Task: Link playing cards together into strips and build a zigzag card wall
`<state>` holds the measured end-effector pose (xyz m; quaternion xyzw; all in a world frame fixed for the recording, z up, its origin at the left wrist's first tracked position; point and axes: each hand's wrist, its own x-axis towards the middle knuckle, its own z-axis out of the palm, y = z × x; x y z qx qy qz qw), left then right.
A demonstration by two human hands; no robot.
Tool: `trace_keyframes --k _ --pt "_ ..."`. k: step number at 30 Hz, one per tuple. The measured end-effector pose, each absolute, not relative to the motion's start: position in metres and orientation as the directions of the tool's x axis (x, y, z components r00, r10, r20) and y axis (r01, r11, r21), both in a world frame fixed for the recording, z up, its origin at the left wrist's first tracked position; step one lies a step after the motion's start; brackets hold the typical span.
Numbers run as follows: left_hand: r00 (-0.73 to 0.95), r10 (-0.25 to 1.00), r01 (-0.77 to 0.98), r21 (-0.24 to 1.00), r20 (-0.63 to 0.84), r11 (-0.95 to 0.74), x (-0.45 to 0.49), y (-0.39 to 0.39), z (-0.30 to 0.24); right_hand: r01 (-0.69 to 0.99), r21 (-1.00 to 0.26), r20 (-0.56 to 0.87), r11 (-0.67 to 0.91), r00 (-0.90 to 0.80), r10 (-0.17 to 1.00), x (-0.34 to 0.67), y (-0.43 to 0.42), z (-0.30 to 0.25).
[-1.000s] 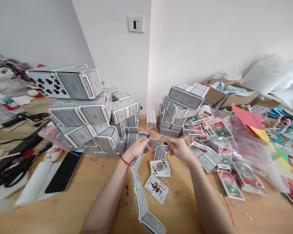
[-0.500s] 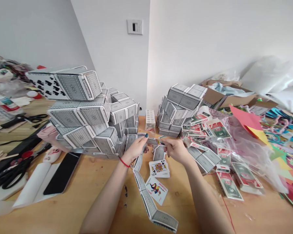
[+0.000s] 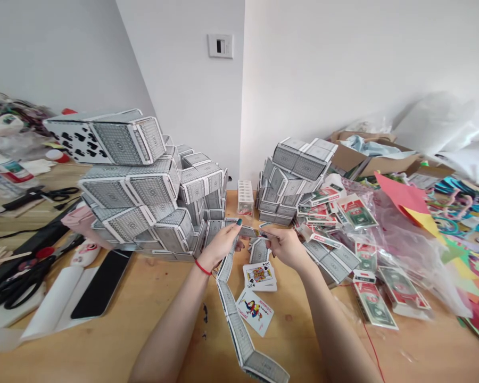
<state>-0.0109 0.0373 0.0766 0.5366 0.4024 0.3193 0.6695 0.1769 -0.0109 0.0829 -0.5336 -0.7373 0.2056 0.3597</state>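
Note:
A long strip of folded, joined playing cards [image 3: 233,314] with grey patterned backs runs from my left hand [image 3: 219,246] toward the front of the table. My left hand is closed on its upper end, thumb on top. Opposite it, my right hand [image 3: 286,246] has its fingers pinched at the far end of a grey-backed card piece [image 3: 248,231] spanning the gap between both hands. Its fingertips partly hide what they grip. Below the hands lie a folded card piece [image 3: 259,251], a small pile topped by a king [image 3: 259,275], and a joker [image 3: 256,313].
Stacked card-box structures stand at left [image 3: 131,186] and right [image 3: 299,170]. Red-and-green card packs [image 3: 373,300] and a plastic bag [image 3: 427,260] lie at right. A black phone [image 3: 102,284] and scissors [image 3: 27,282] are at left. A small clear box [image 3: 245,205] stands behind the hands.
Both hands keep nearly the same place and grip. The hanging strip has shifted very slightly to the left; everything else stays put.

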Motion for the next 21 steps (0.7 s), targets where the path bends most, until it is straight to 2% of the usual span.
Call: trace_keyframes --k 5,7,11,15,21 --pt "0.442 0.885 0.003 0.986 -0.148 0.164 -0.01 0.035 0.083 0.59 -0.737 0.268 0.33 -0.193 0.944 0.181 -0.011 0.089" --pt "0.454 0.888 0.019 0.998 -0.069 0.067 -0.011 0.034 0.09 0.554 -0.763 0.246 0.333 -0.227 0.942 0.185 -0.013 0.095" --pt "0.514 0.856 0.082 0.989 0.061 -0.12 -0.017 0.029 0.106 0.495 -0.825 0.205 0.272 -0.187 0.961 0.189 -0.02 0.112" --pt "0.56 0.799 0.117 0.934 0.218 -0.337 -0.022 0.019 0.122 0.458 -0.832 0.244 0.314 -0.207 0.947 0.186 -0.03 0.129" --pt "0.582 0.766 0.193 0.87 0.271 -0.454 -0.024 0.007 0.134 0.417 -0.85 0.238 0.322 -0.242 0.941 0.188 -0.041 0.141"
